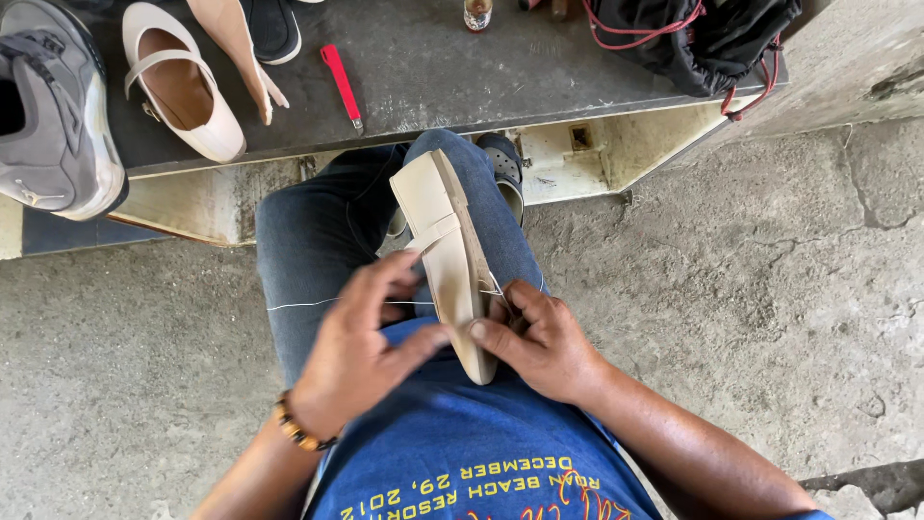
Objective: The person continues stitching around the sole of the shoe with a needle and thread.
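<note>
Grey sneaker point(58, 106): 1, at the far left on the dark bench top point(481, 67).
Cream strap shoe point(183, 87): 1, lying beside the sneaker, opening up.
Second cream shoe point(236, 48): 1, on its side just right of the strap shoe, partly cut off by the top edge.
Red-handled tool point(341, 85): 1, flat on the bench, well apart from both hands.
Left hand point(356, 351): closed around the heel end of the beige shoe point(448, 250), thumb pressed to the sole edge.
Beige shoe: 1, held sole-side up over the lap, toe pointing away, strap visible.
Thread point(337, 302): 1 pale strand running from the shoe leftward across the jeans point(308, 241).
Right hand point(539, 342): fingers pinched together at the sole's right edge – whether it holds a needle I cannot tell.
Small bottle point(477, 13): 1, at the bench's back edge.
Black bag point(693, 39): 1, with red cords, at the right.
Risk: the loose thread could snag on the knee or tangle – it trails slack; a slipping pinch near the sole edge could prick a fingertip.
</note>
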